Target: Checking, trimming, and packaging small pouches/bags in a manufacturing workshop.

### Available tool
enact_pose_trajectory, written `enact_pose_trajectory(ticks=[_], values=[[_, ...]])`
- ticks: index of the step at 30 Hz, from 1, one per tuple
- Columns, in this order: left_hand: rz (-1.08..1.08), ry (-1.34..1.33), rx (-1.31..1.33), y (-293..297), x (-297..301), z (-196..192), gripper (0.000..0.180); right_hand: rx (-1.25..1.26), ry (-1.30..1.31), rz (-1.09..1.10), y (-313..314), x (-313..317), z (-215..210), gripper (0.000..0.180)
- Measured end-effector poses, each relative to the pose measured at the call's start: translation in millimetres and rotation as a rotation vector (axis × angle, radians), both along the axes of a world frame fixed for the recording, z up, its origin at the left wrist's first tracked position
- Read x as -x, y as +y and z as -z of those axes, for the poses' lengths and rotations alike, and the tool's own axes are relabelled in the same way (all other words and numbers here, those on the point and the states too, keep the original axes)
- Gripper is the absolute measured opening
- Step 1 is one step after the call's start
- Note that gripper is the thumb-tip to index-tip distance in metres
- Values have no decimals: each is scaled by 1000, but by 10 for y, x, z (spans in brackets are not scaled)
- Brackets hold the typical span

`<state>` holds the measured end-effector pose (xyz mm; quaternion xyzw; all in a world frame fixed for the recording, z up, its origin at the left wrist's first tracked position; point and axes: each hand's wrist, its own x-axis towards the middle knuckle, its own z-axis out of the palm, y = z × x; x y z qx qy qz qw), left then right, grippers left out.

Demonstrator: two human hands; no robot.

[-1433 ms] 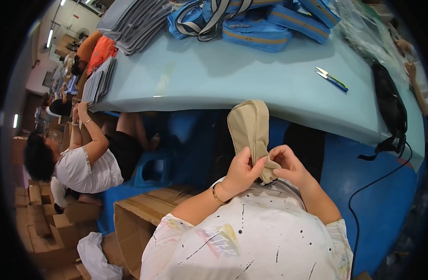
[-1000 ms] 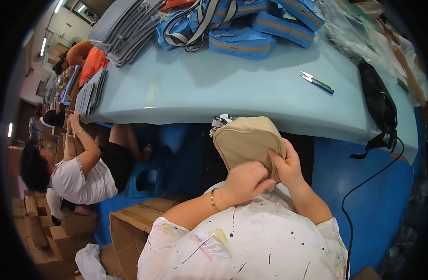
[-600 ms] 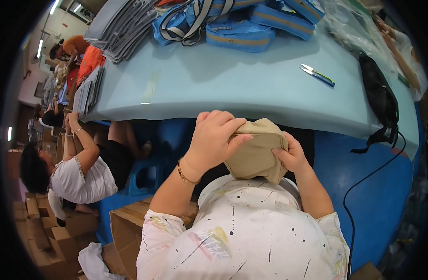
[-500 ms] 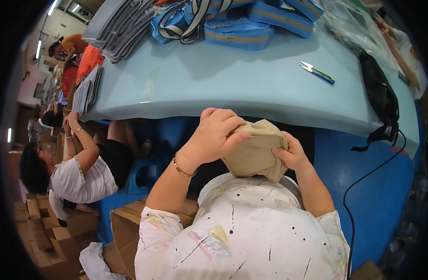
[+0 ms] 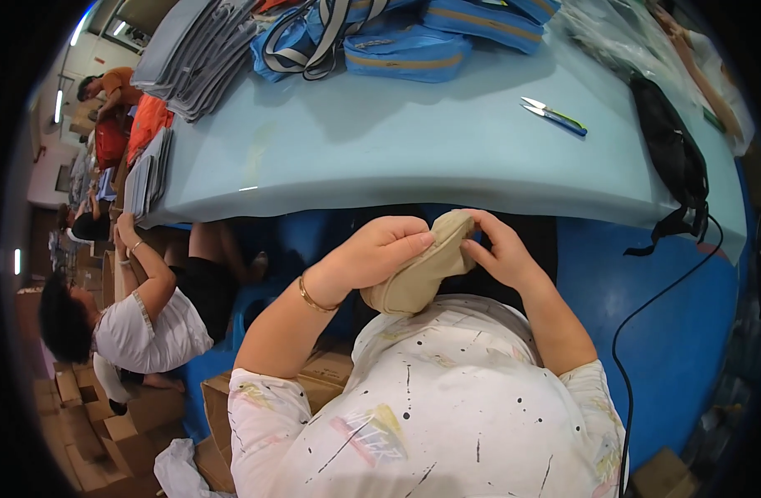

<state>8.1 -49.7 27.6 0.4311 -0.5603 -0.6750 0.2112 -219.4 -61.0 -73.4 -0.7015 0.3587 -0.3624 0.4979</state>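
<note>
Between my two hands, just off the table's near edge, is a small beige fabric pouch (image 5: 415, 278), tilted, its narrow side turned up. My left hand (image 5: 376, 253) grips its left side, the thumb pressed on the cloth near the top. On the right, my right hand (image 5: 503, 247) pinches the upper corner between thumb and fingers. The pouch's underside and part of my left fingers are hidden. Beyond them on the light blue tabletop (image 5: 380, 153) lies a pair of thread snips (image 5: 555, 117), blades apart.
Blue bags (image 5: 409, 56) with tan zippers are heaped at the back, beside stacked grey pieces (image 5: 199, 58). A black bag (image 5: 669, 145) with a strap and a cord (image 5: 625, 332) lie at right. A co-worker (image 5: 148, 324) sits at left near cardboard boxes (image 5: 135, 423).
The pouch has turned from facing broadside to a narrower, more upright tilt. My right hand has moved up to its top corner, while my left hand has shifted slightly left and down.
</note>
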Motion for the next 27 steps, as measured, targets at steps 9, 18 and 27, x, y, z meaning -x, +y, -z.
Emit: enact_pose_trajectory(ticks=[9,18,27], values=[[-179,-27,-54,178,510,605,33,239,-93,289,260,125,-170,24],[-108,-105,109,172,746,795,26,428,117,164,302,412,-251,31],[-100,-118,156,191,801,776,22,344,56,175,299,416,-122,25]])
